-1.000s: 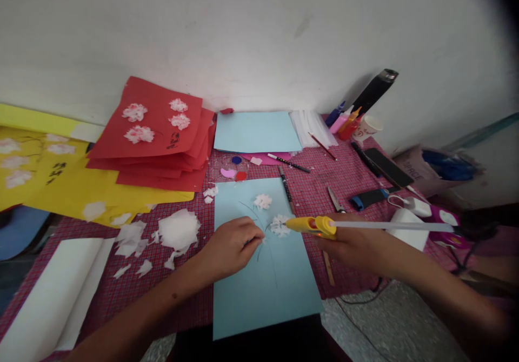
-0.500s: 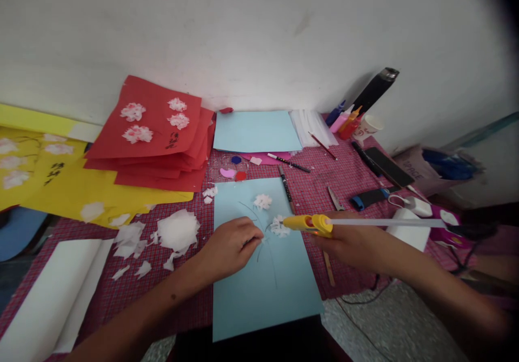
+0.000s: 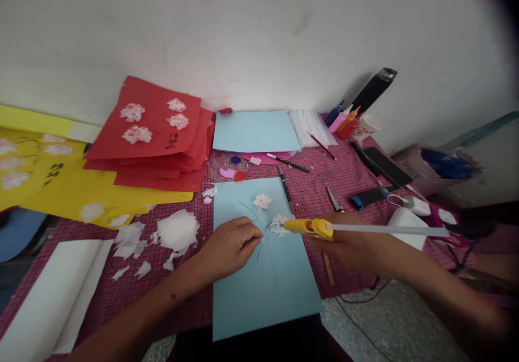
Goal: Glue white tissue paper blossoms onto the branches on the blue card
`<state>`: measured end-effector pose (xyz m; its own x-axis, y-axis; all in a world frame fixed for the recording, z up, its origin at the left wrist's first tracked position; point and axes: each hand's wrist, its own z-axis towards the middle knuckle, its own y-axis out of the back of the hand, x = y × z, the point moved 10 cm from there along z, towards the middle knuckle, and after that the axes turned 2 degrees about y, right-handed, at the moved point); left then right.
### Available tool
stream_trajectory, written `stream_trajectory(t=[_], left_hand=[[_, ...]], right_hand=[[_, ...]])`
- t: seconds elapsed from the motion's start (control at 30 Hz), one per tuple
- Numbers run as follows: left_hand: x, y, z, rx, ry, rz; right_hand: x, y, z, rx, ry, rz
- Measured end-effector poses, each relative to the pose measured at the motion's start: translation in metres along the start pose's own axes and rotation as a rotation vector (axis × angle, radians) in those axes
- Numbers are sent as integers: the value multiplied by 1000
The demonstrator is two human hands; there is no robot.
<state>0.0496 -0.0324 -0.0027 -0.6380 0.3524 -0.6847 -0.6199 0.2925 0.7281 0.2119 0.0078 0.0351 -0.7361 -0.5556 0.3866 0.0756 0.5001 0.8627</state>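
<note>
My right hand (image 3: pixel 352 246) is wrapped round a yellow hot glue gun (image 3: pixel 310 227), with a long clear glue stick (image 3: pixel 385 229) sticking out of its back. The gun's tip is at the right white paper flower (image 3: pixel 279 225) on the light blue sheet (image 3: pixel 259 302). My left hand (image 3: pixel 233 247) hovers over or rests on the sheet, thumb and fingers pinched; a pale scrap may be at the fingertips, too small to make out. A second white flower (image 3: pixel 262 201) sits just above, beside thin drawn stems partly covered by my left hand.
White tissue pieces (image 3: pixel 178 231) lie to the left, below red sheets (image 3: pixel 158 119) bearing pink-white flowers. A utility knife (image 3: pixel 367 198), scissors (image 3: pixel 334 198) and a phone (image 3: pixel 387 166) are on the right. Paint bottles (image 3: pixel 340 119) stand by the wall near a paper cup (image 3: pixel 367 127).
The glue gun in my right hand has shifted slightly to the right and its back end has dipped a little. My left hand has stayed in place.
</note>
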Motion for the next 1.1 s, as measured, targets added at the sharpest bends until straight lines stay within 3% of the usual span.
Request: stream_trajectory(t=[0.47, 0.7, 1.1], left_hand=[[0, 7, 2, -58, 12, -70], [-7, 20, 23, -103, 79, -183], [2, -4, 59, -79, 139, -243]], right_hand=[[1, -3, -3, -10, -9, 1], [-3, -5, -9, -50, -18, 5], [-1, 1, -15, -138, 33, 12]])
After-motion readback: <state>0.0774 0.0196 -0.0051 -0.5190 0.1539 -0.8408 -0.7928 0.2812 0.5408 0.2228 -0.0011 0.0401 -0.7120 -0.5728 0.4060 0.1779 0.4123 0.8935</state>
